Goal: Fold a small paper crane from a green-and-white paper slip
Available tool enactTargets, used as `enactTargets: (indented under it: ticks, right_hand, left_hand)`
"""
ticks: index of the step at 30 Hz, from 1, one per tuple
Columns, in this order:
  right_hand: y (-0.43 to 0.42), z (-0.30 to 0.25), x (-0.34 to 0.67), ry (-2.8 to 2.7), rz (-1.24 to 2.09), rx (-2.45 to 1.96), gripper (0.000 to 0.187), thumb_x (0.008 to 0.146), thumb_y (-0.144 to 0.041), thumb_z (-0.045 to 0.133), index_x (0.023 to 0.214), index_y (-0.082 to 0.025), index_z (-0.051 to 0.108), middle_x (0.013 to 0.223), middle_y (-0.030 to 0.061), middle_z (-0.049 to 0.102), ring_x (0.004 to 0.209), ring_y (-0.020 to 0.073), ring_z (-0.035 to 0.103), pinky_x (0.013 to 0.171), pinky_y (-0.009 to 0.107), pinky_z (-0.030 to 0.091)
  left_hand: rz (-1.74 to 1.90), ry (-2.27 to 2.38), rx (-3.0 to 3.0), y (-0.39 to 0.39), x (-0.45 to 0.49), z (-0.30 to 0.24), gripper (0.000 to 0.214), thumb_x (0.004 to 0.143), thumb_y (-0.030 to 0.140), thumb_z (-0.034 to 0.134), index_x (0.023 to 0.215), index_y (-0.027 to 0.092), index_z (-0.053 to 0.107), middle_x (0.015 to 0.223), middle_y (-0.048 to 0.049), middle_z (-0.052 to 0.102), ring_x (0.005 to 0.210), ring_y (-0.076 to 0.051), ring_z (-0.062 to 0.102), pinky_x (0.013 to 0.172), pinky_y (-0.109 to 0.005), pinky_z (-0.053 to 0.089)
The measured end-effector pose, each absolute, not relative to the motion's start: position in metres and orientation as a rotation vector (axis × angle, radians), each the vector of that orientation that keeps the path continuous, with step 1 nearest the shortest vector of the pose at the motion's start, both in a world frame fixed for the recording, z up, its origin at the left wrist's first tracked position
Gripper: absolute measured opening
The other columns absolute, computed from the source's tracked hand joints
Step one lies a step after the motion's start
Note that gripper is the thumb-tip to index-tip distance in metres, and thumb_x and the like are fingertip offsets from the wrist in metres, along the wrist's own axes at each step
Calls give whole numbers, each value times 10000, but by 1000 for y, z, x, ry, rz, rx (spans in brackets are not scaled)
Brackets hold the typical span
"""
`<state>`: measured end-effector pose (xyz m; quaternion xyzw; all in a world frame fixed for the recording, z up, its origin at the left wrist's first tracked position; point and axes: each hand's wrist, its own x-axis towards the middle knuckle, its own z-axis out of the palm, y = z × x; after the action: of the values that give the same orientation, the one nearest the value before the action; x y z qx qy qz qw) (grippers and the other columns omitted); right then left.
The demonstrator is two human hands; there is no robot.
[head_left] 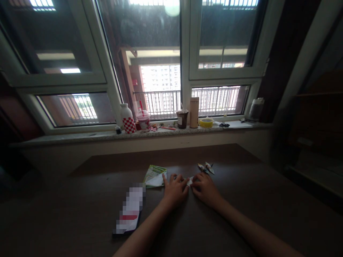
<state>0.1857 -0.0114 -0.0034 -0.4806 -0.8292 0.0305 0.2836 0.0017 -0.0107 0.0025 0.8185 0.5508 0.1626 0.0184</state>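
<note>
My left hand (174, 190) and my right hand (205, 187) rest side by side on the dark brown table (241, 214), fingers curled. Between their fingertips they pinch a small white piece of paper (189, 181), mostly hidden by the fingers. A green and white paper sheet (155, 176) lies just left of my left hand. A small folded paper figure (206, 167) sits on the table just beyond my right hand.
A phone (130, 210) lies on the table at the left. On the windowsill (80, 135) stand a red-checked bottle (128, 118), a pink cup with straw (143, 120), a brown cup (182, 118), a tall beige flask (194, 112), a yellow tape roll (206, 122) and a jug (255, 109).
</note>
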Motion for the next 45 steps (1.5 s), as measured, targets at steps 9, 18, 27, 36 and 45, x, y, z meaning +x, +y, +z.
enactTargets:
  ticks: [9, 18, 27, 36, 45]
  right_hand:
    - [-13, -5, 190, -2213, 133, -1203, 236, 863, -174, 583, 956, -275, 774, 979, 42, 705, 1055, 218, 569, 998, 394, 404]
    - [-13, -5, 191, -2243, 124, -1190, 246, 831, -168, 621, 957, -304, 782, 1033, 30, 699, 1125, 233, 545, 1050, 424, 369]
    - [-2, -16, 195, -2069, 222, -1234, 227, 876, -210, 580, 959, -279, 780, 1040, 53, 707, 1047, 217, 598, 971, 385, 441]
    - [0, -14, 197, -1980, 318, -1324, 211, 860, -203, 597, 923, -239, 795, 997, 73, 687, 1029, 227, 586, 969, 377, 439]
    - [-2, -16, 196, -2032, 301, -1320, 185, 840, -211, 644, 921, -278, 797, 1045, 72, 664, 1058, 235, 558, 981, 396, 428]
  left_hand:
    - [509, 1717, 2537, -11, 1, 0, 389, 945, 448, 462, 1320, 447, 564, 1272, -20, 615, 1269, -316, 414, 1080, -794, -53]
    - [508, 1709, 2541, -11, 1, 2, 392, 949, 457, 449, 1325, 452, 558, 1276, -22, 608, 1261, -316, 411, 1074, -802, -42]
    - [467, 1718, 2497, -11, 3, 7, 384, 933, 456, 477, 1300, 437, 588, 1254, -32, 614, 1262, -322, 406, 1084, -790, -47]
    - [582, 1744, 2513, -3, 8, 2, 307, 926, 477, 512, 1184, 417, 669, 1143, -21, 644, 1206, -316, 460, 1062, -820, -15]
    - [596, 1758, 2498, -2, 7, 2, 307, 884, 506, 587, 1165, 427, 684, 1129, -22, 652, 1195, -321, 467, 1058, -822, 2]
